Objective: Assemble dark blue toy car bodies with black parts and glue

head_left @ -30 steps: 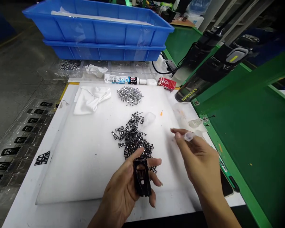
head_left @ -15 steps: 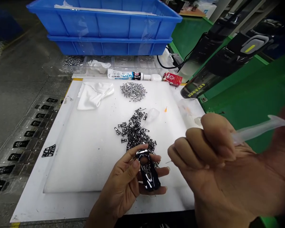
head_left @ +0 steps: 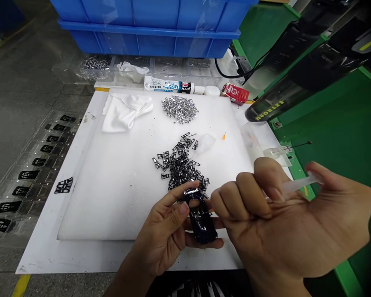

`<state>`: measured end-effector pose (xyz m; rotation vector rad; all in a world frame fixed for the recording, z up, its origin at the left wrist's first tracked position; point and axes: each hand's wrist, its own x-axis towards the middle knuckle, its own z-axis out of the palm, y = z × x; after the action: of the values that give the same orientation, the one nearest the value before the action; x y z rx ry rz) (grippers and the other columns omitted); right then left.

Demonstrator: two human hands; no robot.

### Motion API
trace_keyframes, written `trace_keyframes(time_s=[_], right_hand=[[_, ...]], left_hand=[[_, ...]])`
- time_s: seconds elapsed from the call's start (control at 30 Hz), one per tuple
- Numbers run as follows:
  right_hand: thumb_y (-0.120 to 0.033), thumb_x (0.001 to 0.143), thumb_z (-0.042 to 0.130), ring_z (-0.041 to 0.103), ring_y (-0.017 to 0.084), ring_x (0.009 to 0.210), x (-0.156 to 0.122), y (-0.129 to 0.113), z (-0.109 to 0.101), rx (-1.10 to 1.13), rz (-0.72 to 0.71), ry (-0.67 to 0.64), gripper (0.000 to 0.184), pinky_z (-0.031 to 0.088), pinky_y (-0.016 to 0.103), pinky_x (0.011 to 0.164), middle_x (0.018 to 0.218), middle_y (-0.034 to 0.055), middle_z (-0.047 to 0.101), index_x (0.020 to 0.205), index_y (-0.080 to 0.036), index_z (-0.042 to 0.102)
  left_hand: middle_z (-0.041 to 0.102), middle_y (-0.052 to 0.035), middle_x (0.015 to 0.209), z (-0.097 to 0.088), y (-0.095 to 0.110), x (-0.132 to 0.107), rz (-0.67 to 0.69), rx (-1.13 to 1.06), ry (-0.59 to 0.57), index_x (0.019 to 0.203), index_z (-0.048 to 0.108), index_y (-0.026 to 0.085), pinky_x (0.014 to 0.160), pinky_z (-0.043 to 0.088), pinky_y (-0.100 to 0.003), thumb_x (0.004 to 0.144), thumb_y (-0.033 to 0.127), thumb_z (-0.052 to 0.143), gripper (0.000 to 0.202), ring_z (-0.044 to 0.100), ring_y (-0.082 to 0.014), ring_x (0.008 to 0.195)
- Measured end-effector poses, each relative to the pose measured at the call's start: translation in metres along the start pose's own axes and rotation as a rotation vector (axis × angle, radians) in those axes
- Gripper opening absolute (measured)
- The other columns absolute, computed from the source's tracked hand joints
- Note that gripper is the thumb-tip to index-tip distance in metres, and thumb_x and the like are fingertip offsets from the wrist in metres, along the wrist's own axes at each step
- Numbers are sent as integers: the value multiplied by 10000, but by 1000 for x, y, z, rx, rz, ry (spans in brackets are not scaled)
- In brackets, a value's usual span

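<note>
My left hand (head_left: 163,235) is closed around the sides of a glossy dark toy car body (head_left: 202,225), with an oval opening near its upper end. My right hand (head_left: 284,222) wraps its fingers round a translucent syringe (head_left: 297,185), the thumb against the plunger's end. Most of the barrel is hidden in the fist. A bit of orange shows at the tip, close to the car body's right side; whether it touches cannot be made out. Just beyond the hands lies a pile of small black frame-like parts (head_left: 182,165) on the white foam sheet (head_left: 111,194).
A heap of small shiny metal pieces (head_left: 179,109), a white cloth (head_left: 126,111), a glue tube (head_left: 170,85) and a red box (head_left: 235,94) lie farther back. Blue bins (head_left: 148,41) stand behind them. A clear tray of black parts (head_left: 27,175) sits at left; a black cylinder (head_left: 299,78) leans at right.
My right hand has moved left, bringing the syringe tip beside the car body, and its thumb has come in against the plunger. The camera view has shifted, so the table sits higher.
</note>
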<state>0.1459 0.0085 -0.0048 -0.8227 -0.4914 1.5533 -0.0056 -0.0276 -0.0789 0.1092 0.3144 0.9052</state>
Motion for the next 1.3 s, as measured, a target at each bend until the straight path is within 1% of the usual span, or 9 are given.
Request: trace_keyframes(time_s=[0.2,0.47,0.63,0.7,0.83,1.0,1.07,1.17,1.3], right_hand=[[-605,938,326,287,88,371,-2,11,-4,-40,-43,29,589,349,244,386,456,-50,344,599,-193,577],[-486,849,583,248,95,394,5,23,-2,-30,-167,25,358,265,233,366,493,-44,378,610,-220,610],[-404,845,592,261,97,388,8,30,-3,-24,-210,16,264,257,223,355,510,-40,404,646,-230,607],[-390,847,598,263,85,396,8,31,-3,-19,-203,-3,272,274,203,365,505,-45,374,635,-220,596],[-399,862,637,297,79,429,7,29,-1,-29,-170,-6,317,380,199,414,505,-60,313,616,-207,580],[-366,837,677,302,77,410,6,28,-1,-34,-223,-92,247,385,192,397,488,-67,322,635,-229,637],[-380,829,660,315,80,403,7,29,0,-20,-214,-48,269,387,201,393,486,-62,332,618,-214,636],[-445,858,578,328,84,378,7,30,2,-40,-207,17,389,354,202,365,462,-49,344,564,-190,596],[-543,914,448,315,84,341,8,29,5,-72,-158,78,538,325,203,354,405,-49,293,532,-178,548]], left_hand=[[763,-64,1168,0,-1,0,3,-23,55,1377,640,225,865,665,-475,1043,180,532,354,778,-250,1001],[749,-89,1134,2,-3,1,-12,50,115,1360,659,239,847,664,-464,1049,193,519,344,760,-214,983],[713,-78,1118,3,-2,0,-12,81,142,1331,682,245,849,660,-466,1036,190,548,329,731,-177,929],[694,-71,1148,3,-1,0,-12,92,140,1325,686,256,859,657,-468,1033,197,560,324,729,-174,934],[677,-59,1125,4,0,1,-5,131,144,1312,692,263,834,666,-448,1017,228,601,310,737,-193,950],[673,-67,1159,4,1,1,-4,149,146,1313,682,252,838,664,-444,1018,245,608,305,737,-197,969],[672,-64,1157,4,1,1,0,149,143,1306,684,252,833,666,-435,1016,250,611,299,735,-192,964],[667,-57,1142,4,0,0,2,150,142,1304,685,257,833,668,-437,1016,244,609,298,733,-194,969],[652,-65,1184,4,0,1,5,155,148,1306,680,249,839,667,-451,1016,233,606,300,729,-204,986]])
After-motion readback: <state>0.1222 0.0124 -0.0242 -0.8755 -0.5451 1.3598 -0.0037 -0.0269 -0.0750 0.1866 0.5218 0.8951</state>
